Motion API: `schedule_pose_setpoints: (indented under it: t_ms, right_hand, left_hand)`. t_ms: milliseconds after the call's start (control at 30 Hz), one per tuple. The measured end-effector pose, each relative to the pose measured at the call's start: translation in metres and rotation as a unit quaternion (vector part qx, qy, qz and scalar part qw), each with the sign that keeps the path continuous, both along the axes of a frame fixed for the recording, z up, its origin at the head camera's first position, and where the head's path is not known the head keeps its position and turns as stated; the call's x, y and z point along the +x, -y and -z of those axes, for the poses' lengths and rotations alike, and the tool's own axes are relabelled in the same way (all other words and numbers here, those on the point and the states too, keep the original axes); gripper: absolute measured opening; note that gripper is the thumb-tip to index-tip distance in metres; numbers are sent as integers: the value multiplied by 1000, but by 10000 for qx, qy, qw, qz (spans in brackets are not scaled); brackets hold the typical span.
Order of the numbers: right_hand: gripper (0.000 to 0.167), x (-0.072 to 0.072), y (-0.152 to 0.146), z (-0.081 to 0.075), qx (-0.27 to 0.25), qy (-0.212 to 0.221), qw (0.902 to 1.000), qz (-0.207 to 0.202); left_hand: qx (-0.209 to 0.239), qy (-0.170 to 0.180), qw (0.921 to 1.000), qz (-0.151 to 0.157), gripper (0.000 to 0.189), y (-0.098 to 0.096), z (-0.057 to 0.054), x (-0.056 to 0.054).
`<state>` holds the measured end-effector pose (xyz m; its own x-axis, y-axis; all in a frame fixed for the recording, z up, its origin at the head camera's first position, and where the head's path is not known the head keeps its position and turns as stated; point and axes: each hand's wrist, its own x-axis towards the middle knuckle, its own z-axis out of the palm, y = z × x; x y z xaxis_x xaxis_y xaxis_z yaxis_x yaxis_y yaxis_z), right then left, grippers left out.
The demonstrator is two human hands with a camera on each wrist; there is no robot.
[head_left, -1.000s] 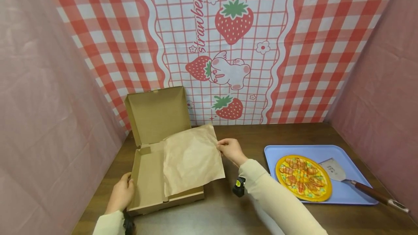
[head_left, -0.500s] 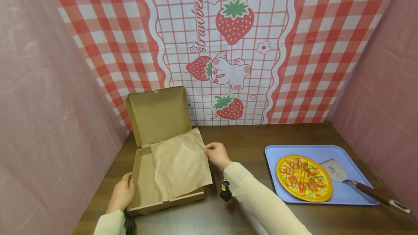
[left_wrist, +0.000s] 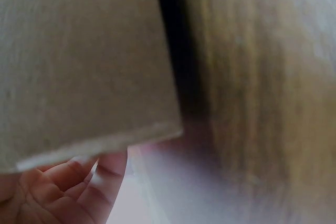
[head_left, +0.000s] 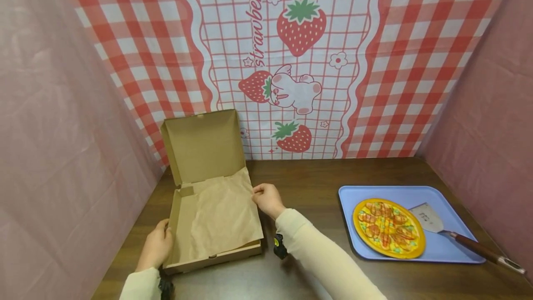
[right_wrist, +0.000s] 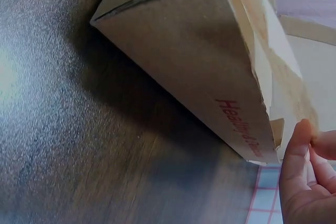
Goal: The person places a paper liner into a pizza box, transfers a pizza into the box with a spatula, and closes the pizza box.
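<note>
An open cardboard pizza box (head_left: 180,226) stands on the table with its lid (head_left: 204,149) raised at the back. A sheet of brown paper (head_left: 225,212) lies over the box's inside, reaching its right wall. My right hand (head_left: 268,199) pinches the paper's right edge between thumb and finger, just above that wall. In the right wrist view, the paper slants up to the fingertips (right_wrist: 302,129) beside the red-lettered side of the box. My left hand (head_left: 156,244) grips the box's left wall near the front corner; in the left wrist view, cardboard partly hides its fingers (left_wrist: 105,177).
A blue tray (head_left: 350,191) sits at the table's right. On it are a pizza (head_left: 389,228) and a metal pizza server (head_left: 429,219), whose wooden handle (head_left: 474,244) juts past the tray's edge. A checked strawberry cloth (head_left: 300,82) hangs behind, with pink cloth at both sides.
My right hand has moved left, bringing the pinched paper further over the box and lower into it. My left hand and the box have stayed in place.
</note>
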<state>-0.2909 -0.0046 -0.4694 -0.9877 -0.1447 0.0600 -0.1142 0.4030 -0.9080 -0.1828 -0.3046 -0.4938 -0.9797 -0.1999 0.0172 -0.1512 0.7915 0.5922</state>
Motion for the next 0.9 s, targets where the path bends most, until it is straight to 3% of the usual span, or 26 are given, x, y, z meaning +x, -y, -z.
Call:
schedule_pose_setpoints:
  t_ms: [300, 733, 800, 900]
  right_hand:
    - [32, 3, 11, 1, -45, -51, 9996, -292]
    - [47, 5, 19, 4, 334, -428, 9965, -630]
    - [44, 5, 20, 5, 366, -456, 9960, -675]
    - [24, 6, 22, 6, 545, -577, 9943, -713]
  left_hand:
    - [-67, -19, 10000, 16, 45, -1, 1, 1]
    - [-112, -61, 9999, 5, 46, 0, 3, 0]
    - [-102, -44, 9999, 5, 46, 0, 4, 0]
    - [-79, -30, 10000, 18, 46, 0, 4, 0]
